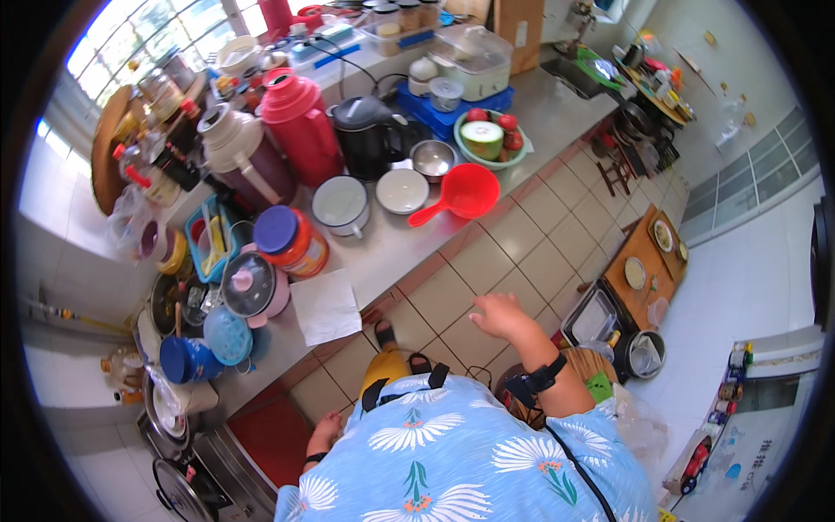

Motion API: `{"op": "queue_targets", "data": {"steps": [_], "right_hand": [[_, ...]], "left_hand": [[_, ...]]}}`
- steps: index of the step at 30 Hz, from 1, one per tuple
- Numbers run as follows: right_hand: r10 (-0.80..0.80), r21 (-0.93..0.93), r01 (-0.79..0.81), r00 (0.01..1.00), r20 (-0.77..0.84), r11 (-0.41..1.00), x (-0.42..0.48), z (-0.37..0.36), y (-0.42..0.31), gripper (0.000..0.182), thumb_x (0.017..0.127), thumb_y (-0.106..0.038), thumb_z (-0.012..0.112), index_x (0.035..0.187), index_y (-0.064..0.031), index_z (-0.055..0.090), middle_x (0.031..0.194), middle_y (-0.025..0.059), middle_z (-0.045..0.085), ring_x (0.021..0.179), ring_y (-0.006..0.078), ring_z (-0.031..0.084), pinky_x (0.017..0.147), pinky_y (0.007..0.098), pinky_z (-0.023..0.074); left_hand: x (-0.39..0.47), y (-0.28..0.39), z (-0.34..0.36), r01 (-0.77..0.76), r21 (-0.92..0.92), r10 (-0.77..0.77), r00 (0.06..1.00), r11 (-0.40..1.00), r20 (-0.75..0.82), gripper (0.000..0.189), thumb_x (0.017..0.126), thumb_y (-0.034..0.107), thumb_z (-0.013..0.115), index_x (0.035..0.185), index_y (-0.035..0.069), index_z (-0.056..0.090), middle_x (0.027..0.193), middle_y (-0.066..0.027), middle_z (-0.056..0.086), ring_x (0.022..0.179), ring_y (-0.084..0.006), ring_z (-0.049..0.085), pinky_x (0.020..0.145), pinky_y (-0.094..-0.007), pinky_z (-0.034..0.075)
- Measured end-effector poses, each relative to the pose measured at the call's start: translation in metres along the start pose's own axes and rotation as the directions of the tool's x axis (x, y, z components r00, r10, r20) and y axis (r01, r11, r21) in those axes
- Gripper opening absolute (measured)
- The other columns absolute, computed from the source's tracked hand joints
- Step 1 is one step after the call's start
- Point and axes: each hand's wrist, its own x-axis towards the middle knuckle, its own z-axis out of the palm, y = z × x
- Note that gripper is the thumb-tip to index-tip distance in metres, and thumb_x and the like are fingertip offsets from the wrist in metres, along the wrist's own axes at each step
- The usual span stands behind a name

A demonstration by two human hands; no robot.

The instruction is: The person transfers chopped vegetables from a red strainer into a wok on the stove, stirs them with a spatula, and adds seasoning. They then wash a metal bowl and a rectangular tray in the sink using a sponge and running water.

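Note:
My right hand [501, 316] hangs over the tiled floor, away from the counter, with nothing seen in it; how its fingers are bent is hard to tell. Low at my side, my left hand [328, 425] is partly curled, and whether it holds anything is unclear. On the steel counter before me lie a white paper sheet [327, 308], a lidded pink pot [251, 284] and a red jar with a purple lid [290, 240]. Farther along stand a white enamel mug [341, 205], a white bowl [402, 191], a steel bowl [434, 160] and a red plastic ladle [468, 190].
Vacuum flasks [301, 127], a black electric kettle [368, 137] and a bowl of fruit [512, 156] crowd the counter's back. A wooden table [629, 297] holds plates at right. The counter's edge runs diagonally; a gas stove [218, 470] is at lower left.

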Motion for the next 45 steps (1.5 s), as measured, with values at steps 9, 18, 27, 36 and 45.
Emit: {"op": "queue_targets", "data": {"steps": [9,18,27,36,45], "right_hand": [[0.184,0.255,-0.151,0.977,-0.112,0.955,0.003,-0.036,0.083,0.043,0.081,-0.032,0.058,0.116,-0.0067,0.057,0.106,0.0155,0.062,0.099,0.0327,0.058,0.087,0.0385,0.0437],[0.414,0.33,-0.36,0.904,-0.109,0.873,0.04,-0.114,0.134,0.044,0.083,-0.03,0.057,0.119,-0.0043,0.054,0.111,0.0196,0.059,0.105,0.0333,0.055,0.089,0.0377,0.0438],[0.352,0.458,-0.335,0.935,0.051,0.823,0.081,-0.122,0.214,0.047,0.083,-0.032,0.057,0.12,-0.003,0.053,0.119,0.0181,0.055,0.11,0.032,0.053,0.093,0.0368,0.0418],[0.385,0.567,-0.313,0.923,-0.008,0.762,0.099,-0.154,0.386,0.046,0.084,-0.03,0.058,0.121,-0.0034,0.051,0.114,0.0193,0.058,0.105,0.0316,0.056,0.088,0.0369,0.0444],[0.437,0.696,-0.311,0.899,-0.004,0.647,0.07,-0.163,0.546,0.044,0.083,-0.028,0.06,0.118,-0.0024,0.054,0.098,0.0156,0.063,0.088,0.0272,0.061,0.078,0.0342,0.0475]], "left_hand": [[0.047,0.091,-0.038,-0.187,0.315,0.102,0.958,0.931,0.268,0.042,0.089,0.033,0.048,0.123,0.01,0.051,0.114,-0.01,0.058,0.1,-0.0254,0.056,0.079,-0.0378,0.047],[0.102,0.208,0.002,-0.196,0.469,0.014,0.931,0.861,0.365,0.044,0.088,0.035,0.049,0.123,0.01,0.051,0.116,-0.0109,0.057,0.102,-0.0268,0.055,0.079,-0.039,0.048],[0.131,0.31,0.056,-0.172,0.53,-0.057,0.92,0.83,0.388,0.045,0.087,0.038,0.049,0.123,0.01,0.051,0.118,-0.0117,0.056,0.104,-0.0281,0.055,0.079,-0.0403,0.049],[0.129,0.422,0.177,-0.163,0.586,-0.071,0.932,0.794,0.355,0.048,0.086,0.04,0.049,0.123,0.01,0.051,0.12,-0.0126,0.055,0.107,-0.0295,0.054,0.079,-0.0416,0.05],[0.102,0.597,0.307,-0.062,0.626,-0.128,0.959,0.777,0.253,0.05,0.085,0.042,0.05,0.123,0.009,0.051,0.122,-0.0134,0.054,0.109,-0.0308,0.053,0.079,-0.0429,0.05]]}}
